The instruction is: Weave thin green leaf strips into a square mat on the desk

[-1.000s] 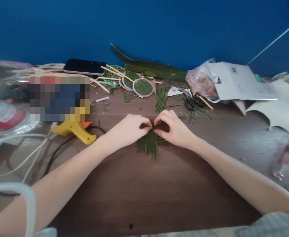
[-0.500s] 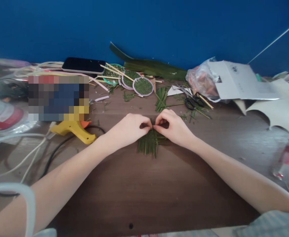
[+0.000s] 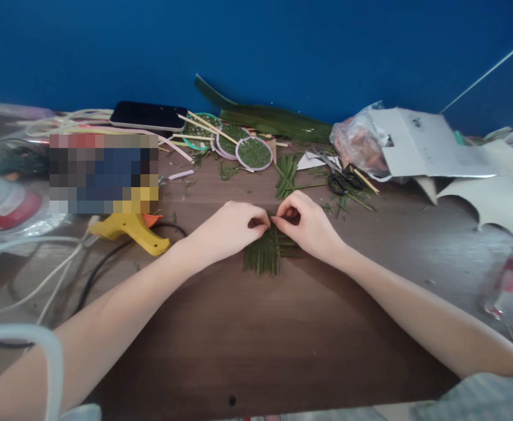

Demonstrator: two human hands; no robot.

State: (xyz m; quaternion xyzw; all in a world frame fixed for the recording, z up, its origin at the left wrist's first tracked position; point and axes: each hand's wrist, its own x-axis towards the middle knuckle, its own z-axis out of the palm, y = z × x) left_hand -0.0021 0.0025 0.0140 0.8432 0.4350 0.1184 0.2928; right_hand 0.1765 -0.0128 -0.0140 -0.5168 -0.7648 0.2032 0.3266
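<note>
Pinches the far edge of the green strips [image 3: 261, 259] between thumb and fingertips of the left hand [image 3: 241, 225], near the middle of the surface [image 3: 238, 351]. Presses together thumb and forefinger of the right hand [image 3: 307, 221], at 3 o'clock from the left, seemingly on a strip too. Looks only partway along: shows strips laid side by side, some crossing toward 3 o'clock, with loose ends at 6 o'clock. Appears finished at 12 o'clock, among rimmed green discs [image 3: 254, 154].

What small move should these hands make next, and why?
Probably the right hand should gently snug the green strips while the left hand steadies them: both hands pinch close together at the strips' far side, and separate strip ends point toward the person.
</note>
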